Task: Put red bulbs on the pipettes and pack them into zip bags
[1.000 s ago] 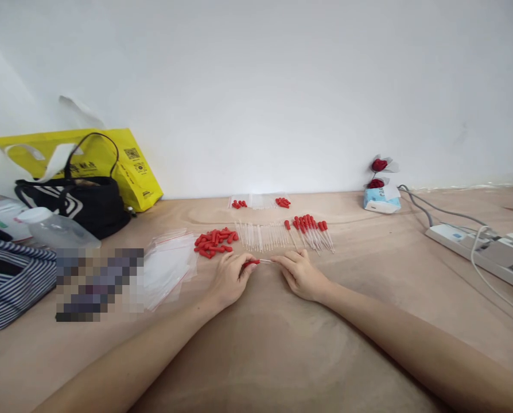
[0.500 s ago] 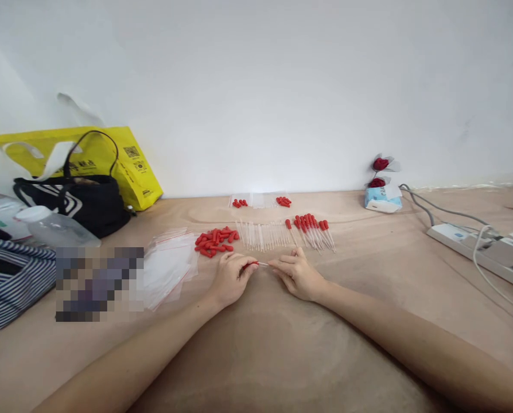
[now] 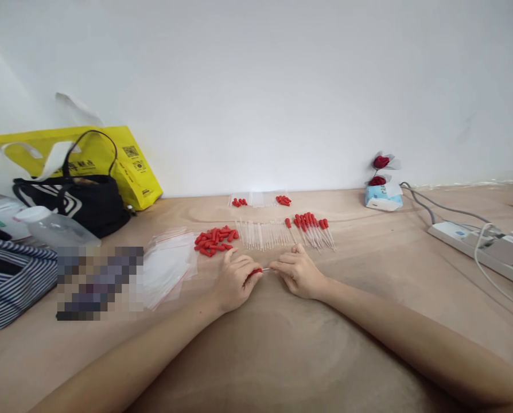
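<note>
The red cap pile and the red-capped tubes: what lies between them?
In the head view, clear tubes lie between the red cap pile and red-capped tubes.

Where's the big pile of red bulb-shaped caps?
In the head view, the pile of red bulb-shaped caps lies left of centre, between the clear plastic bags and the row of thin clear tubes, beyond the left hand.

A: Colours?
B: Held bulb red, bulb pile red. Tubes clear-whitish. Droppers: red tops, whitish stems.
A: Bags?
B: Zip bags translucent, red line. Tote yellow, black print. Handbag black, white stripes. Cloth bag dark/white striped.
A: Rest?
B: Table tan, wood-grained. Roses dark red. Tissue pack light blue, white.
</note>
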A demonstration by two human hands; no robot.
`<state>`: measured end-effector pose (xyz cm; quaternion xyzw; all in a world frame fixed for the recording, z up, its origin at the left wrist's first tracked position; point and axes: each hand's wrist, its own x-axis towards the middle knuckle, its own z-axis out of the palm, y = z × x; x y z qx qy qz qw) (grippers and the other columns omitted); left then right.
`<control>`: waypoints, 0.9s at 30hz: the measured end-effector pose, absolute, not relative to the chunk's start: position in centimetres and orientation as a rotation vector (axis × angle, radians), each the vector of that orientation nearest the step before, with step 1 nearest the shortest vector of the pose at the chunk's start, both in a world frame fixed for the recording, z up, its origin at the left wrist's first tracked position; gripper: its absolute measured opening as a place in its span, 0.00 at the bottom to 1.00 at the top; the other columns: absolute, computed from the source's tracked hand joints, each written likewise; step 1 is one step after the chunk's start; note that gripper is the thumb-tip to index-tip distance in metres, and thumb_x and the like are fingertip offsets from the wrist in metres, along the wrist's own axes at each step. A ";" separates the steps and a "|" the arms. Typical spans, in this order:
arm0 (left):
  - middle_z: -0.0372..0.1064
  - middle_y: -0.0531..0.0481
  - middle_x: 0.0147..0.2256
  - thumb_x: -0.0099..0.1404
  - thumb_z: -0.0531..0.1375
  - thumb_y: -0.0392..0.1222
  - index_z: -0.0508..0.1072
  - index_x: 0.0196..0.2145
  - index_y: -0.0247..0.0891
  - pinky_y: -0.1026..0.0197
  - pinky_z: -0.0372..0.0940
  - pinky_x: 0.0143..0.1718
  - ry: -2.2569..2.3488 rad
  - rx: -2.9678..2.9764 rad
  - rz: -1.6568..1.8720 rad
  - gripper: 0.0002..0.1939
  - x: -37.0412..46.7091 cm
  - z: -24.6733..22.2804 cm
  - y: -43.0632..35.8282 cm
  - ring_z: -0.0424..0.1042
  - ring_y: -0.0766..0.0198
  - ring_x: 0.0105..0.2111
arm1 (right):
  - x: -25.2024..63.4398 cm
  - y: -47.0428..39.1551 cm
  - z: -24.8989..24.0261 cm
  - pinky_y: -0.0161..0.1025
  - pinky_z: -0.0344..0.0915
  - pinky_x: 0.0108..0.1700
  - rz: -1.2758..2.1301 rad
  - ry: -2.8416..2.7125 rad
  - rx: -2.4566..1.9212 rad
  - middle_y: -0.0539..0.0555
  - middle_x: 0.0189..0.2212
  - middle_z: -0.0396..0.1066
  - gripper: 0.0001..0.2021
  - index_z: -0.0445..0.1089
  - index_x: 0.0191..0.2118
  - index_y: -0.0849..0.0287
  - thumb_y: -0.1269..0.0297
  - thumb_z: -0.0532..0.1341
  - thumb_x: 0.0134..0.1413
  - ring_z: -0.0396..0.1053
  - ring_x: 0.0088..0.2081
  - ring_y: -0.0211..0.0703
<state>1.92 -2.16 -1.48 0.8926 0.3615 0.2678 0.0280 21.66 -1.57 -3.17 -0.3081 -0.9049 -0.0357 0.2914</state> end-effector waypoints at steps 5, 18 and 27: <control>0.72 0.52 0.29 0.62 0.50 0.39 0.68 0.30 0.39 0.48 0.42 0.52 1.125 2.751 0.769 0.08 2.0 -1.4 -2.2 0.68 0.63 0.35 | 21.6 -1.7 -3.0 0.38 0.43 0.35 -0.054 -2.435 -0.842 0.51 0.24 0.67 0.12 0.68 0.35 0.61 0.71 0.48 0.54 0.60 0.28 0.36; 0.72 0.53 0.31 0.61 0.52 0.42 0.70 0.33 0.41 0.50 0.45 0.51 1.176 2.632 0.815 0.07 1.8 -1.2 -1.9 0.69 0.64 0.34 | 21.8 -1.5 -3.2 0.38 0.45 0.35 -0.003 -2.360 -0.850 0.52 0.26 0.68 0.11 0.67 0.39 0.60 0.71 0.49 0.55 0.62 0.29 0.37; 0.72 0.53 0.28 0.60 0.52 0.40 0.70 0.30 0.40 0.50 0.45 0.51 1.160 2.670 0.829 0.08 2.0 -1.4 -1.9 0.69 0.64 0.32 | 21.5 -1.7 -3.3 0.38 0.46 0.34 -0.020 -2.370 -0.864 0.52 0.26 0.69 0.11 0.67 0.38 0.60 0.72 0.48 0.54 0.62 0.29 0.37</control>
